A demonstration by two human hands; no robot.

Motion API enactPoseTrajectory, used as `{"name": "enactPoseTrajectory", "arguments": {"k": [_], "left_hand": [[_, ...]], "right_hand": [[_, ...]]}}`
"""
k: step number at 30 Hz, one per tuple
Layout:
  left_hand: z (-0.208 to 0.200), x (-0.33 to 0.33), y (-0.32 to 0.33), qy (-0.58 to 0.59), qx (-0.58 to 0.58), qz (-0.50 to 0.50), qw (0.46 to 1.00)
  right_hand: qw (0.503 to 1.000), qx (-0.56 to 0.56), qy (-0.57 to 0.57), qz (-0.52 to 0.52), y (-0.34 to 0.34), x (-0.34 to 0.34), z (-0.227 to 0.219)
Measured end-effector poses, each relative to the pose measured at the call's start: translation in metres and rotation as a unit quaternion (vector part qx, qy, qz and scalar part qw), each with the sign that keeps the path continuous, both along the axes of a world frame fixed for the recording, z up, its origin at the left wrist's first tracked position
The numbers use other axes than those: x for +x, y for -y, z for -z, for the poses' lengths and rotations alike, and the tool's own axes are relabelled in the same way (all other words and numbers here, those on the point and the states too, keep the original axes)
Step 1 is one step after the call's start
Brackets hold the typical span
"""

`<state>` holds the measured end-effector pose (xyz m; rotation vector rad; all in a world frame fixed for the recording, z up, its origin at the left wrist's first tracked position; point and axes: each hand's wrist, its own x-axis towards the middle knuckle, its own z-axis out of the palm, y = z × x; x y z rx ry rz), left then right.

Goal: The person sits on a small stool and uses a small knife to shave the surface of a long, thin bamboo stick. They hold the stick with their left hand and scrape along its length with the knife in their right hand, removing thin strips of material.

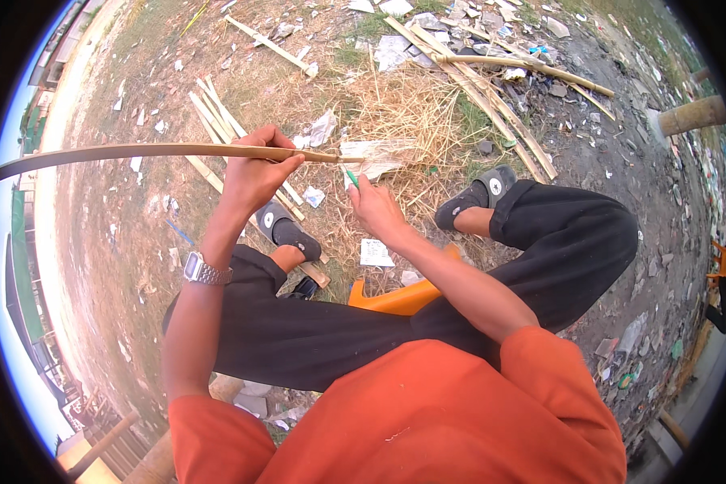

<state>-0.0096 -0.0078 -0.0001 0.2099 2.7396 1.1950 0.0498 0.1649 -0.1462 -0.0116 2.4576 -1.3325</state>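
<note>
My left hand [256,168] is closed around a long bamboo strip [137,152]. The strip runs from the far left edge to a narrow end in front of me. My right hand [377,211] grips a slim green-handled knife [352,177], just below and close to that narrow end. The knife's tip is small and pale, and I cannot tell if it touches the strip. Beneath the strip's end, a pile of straw-like shavings [407,113] covers the ground, with a pale flat piece [383,153] on it.
Split bamboo strips [484,97] lie ahead to the right, more bamboo strips [214,113] to the left. My sandalled feet [286,231] flank the work spot. An orange plastic piece [399,298] sits between my legs. A thick bamboo pole [692,115] juts in at right; litter dots the dirt.
</note>
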Motion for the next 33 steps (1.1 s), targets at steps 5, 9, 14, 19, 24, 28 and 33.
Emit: {"name": "enactPoseTrajectory", "arguments": {"k": [5, 9, 14, 19, 24, 28, 33], "left_hand": [[0.003, -0.001, -0.002, -0.040, 0.000, 0.023, 0.999], [0.001, -0.002, -0.001, -0.041, 0.000, 0.024, 0.999], [-0.001, -0.004, 0.003, -0.035, -0.021, 0.000, 0.999], [-0.002, -0.001, 0.002, -0.029, 0.001, 0.002, 1.000], [-0.004, -0.004, 0.005, -0.018, -0.018, 0.009, 1.000], [0.001, -0.002, 0.006, -0.019, -0.004, 0.010, 1.000], [0.000, -0.003, 0.007, -0.027, -0.021, 0.018, 0.999]], "right_hand": [[1.000, -0.022, 0.009, -0.009, 0.003, -0.004, -0.022], [0.999, 0.031, 0.008, 0.002, -0.004, -0.008, 0.013], [0.999, 0.030, 0.011, -0.005, 0.008, -0.011, 0.017], [0.997, 0.077, 0.016, 0.001, -0.001, -0.019, 0.044], [0.995, 0.100, 0.024, 0.017, -0.003, -0.014, 0.065], [0.995, 0.097, 0.023, 0.014, -0.004, -0.022, 0.073], [0.986, 0.156, 0.048, 0.033, 0.002, -0.024, 0.103]]}}
